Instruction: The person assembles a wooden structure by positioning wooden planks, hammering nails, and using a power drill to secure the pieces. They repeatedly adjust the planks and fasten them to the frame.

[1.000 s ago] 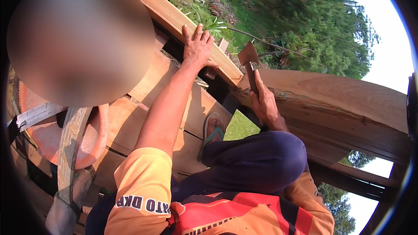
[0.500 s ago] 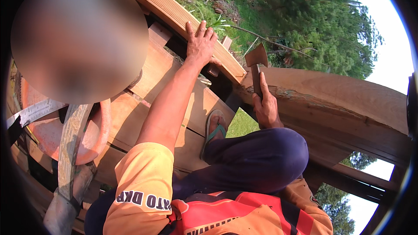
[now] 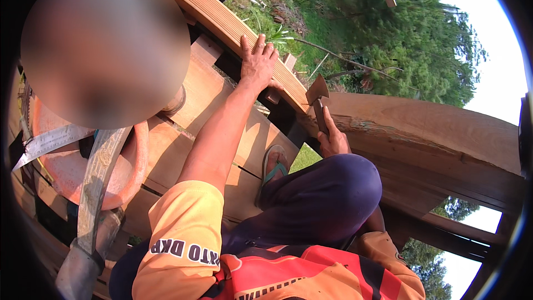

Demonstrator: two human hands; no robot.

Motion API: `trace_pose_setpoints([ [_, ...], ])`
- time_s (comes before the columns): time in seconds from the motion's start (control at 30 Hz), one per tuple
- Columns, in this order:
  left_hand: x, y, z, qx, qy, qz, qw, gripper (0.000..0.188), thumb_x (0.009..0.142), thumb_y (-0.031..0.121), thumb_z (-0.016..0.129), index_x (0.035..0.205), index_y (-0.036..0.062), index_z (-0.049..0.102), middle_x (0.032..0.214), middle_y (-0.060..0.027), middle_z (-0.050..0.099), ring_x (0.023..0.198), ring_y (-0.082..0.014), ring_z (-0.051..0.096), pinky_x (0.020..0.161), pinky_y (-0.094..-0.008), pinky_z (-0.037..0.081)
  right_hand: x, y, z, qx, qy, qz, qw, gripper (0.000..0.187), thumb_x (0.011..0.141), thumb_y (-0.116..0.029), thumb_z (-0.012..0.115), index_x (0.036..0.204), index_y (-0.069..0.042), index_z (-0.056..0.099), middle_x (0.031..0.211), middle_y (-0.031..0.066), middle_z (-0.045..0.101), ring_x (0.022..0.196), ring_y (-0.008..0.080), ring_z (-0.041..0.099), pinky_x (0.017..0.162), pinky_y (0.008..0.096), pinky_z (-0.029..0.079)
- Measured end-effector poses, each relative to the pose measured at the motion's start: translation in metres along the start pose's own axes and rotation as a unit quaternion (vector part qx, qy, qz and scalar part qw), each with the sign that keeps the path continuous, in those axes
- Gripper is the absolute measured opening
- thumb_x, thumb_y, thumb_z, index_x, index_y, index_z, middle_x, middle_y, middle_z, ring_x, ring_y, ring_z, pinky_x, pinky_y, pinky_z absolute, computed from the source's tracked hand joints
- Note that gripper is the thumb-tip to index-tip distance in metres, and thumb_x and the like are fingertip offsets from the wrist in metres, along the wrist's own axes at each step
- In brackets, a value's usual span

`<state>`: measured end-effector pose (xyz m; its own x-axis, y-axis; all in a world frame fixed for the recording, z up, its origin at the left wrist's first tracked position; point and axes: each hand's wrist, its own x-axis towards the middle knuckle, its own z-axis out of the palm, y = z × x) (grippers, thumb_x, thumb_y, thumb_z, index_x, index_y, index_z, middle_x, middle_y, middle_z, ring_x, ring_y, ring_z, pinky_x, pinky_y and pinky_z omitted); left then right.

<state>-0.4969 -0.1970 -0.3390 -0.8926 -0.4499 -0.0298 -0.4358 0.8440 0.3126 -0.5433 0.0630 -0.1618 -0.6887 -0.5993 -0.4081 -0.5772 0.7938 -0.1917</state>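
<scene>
A long grooved wooden plank [image 3: 214, 11] slants from the upper left to the middle. My left hand [image 3: 259, 68] lies flat across it with spread fingers, its thumb along the near edge. My right hand [image 3: 334, 138] is wrapped round the dark handle of a short hand tool with a flared, flat blade [image 3: 318, 90]. That blade is at the plank's right end, and I cannot tell whether it touches the wood. Just right of it runs a thick wooden beam [image 3: 422, 119] with a rough, splintered edge.
Floorboards [image 3: 194, 97] with gaps lie below, my sandalled foot [image 3: 275, 168] on them. To the left are an orange round basin [image 3: 141, 158], a metal square ruler [image 3: 53, 139] and a weathered wooden piece [image 3: 102, 180]. A blurred round patch hides the upper left. Grass and trees [image 3: 422, 39] show beyond.
My right hand has brought the tool left and slightly down, closer to the plank's end. My left hand keeps its place on the plank. The whole view has shifted a little.
</scene>
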Motion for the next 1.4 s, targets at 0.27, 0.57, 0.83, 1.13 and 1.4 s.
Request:
trace_pose_setpoints([
  [0.27,-0.002,-0.004,-0.002,-0.038,-0.004,0.0,0.999,0.122,0.06,0.088,0.072,0.158,0.0185,0.048,0.166,-0.002,0.043,0.163,-0.0318,0.014,0.121,-0.081,-0.002,0.02,-0.083,-0.074,0.124,0.21,-0.187,0.952,0.074,0.106,-0.003,0.049,0.172,-0.018,0.019,0.099,0.007,0.064,0.073,0.0112,0.059,0.068,0.0298,0.054],
  [0.57,0.001,0.0,0.005,-0.053,0.017,0.005,0.998,0.12,0.059,0.082,0.081,0.156,0.0188,0.049,0.161,-0.001,0.047,0.162,-0.0297,0.019,0.122,-0.0798,0.0,0.008,-0.008,-0.012,0.063,-0.046,0.054,0.996,0.078,0.105,-0.015,0.057,0.172,-0.025,0.017,0.088,0.0079,0.061,0.072,0.0147,0.056,0.067,0.0338,0.05],
  [0.83,-0.004,-0.009,0.006,-0.049,0.024,0.005,0.998,0.123,0.058,0.086,0.075,0.156,0.0164,0.05,0.161,-0.0026,0.048,0.162,-0.0297,0.02,0.122,-0.0806,0.0,0.027,-0.115,-0.112,0.239,0.317,-0.297,0.869,0.041,0.108,-0.022,0.055,0.139,0.004,0.049,0.09,0.0069,0.062,0.07,0.0132,0.061,0.067,0.0324,0.052],
  [1.13,0.001,0.002,0.003,-0.057,0.009,0.013,0.998,0.121,0.059,0.083,0.079,0.157,0.0198,0.048,0.163,-0.0018,0.045,0.162,-0.0334,0.017,0.121,-0.0811,-0.001,-0.002,0.015,0.014,0.022,0.032,0.117,0.992,0.027,0.107,-0.028,0.058,0.101,-0.002,0.056,0.073,0.0084,0.057,0.065,0.0213,0.06,0.062,0.0383,0.05],
  [1.4,-0.005,-0.009,0.001,-0.038,0.005,0.013,0.999,0.122,0.06,0.086,0.075,0.157,0.0165,0.048,0.164,-0.0025,0.045,0.162,-0.0315,0.016,0.121,-0.0809,0.0,0.008,-0.14,-0.133,0.319,0.334,-0.319,0.828,0.063,0.109,-0.047,0.057,0.142,0.004,0.044,0.097,0.0077,0.058,0.077,0.0144,0.057,0.069,0.0322,0.05],
])
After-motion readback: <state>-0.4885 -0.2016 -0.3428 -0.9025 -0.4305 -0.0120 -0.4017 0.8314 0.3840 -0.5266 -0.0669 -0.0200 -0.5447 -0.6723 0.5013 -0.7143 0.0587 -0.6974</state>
